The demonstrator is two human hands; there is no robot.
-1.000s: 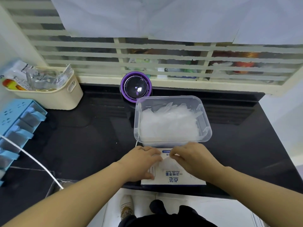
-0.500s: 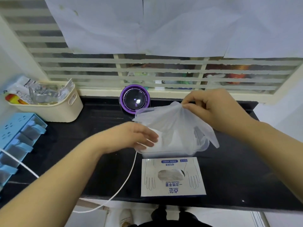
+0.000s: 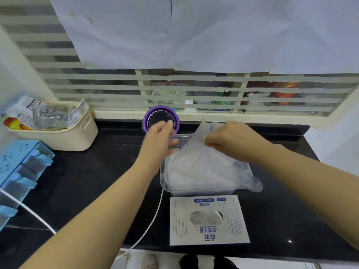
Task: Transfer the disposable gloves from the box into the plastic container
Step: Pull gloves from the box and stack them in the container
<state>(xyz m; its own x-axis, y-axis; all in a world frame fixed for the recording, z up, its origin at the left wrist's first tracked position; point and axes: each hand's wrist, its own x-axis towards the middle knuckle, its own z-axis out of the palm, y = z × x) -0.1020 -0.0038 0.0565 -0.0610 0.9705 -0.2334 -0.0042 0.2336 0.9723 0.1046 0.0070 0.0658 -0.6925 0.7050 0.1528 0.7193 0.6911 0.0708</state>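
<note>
Right hand [image 3: 231,140] pinches a translucent disposable glove [image 3: 196,152] between thumb and curled fingers, the sheet draping over the clear plastic container [image 3: 202,189]. Left hand [image 3: 158,141] hovers at the container's far left corner, fingers loosely spread and blurred, nothing seen in its hold. The container, heaped with gloves [image 3: 186,177], stands mid-tabletop [image 3: 97,181] toward the far edge, and the glove box [image 3: 209,230] lies flat at the near edge, just beside it, opening upward.

countertop [image 3: 97,181]: glossy black | container [image 3: 194,188]: clear plastic | gloves [image 3: 202,166]: thin translucent film | box [image 3: 208,235]: matt cardboard
</note>
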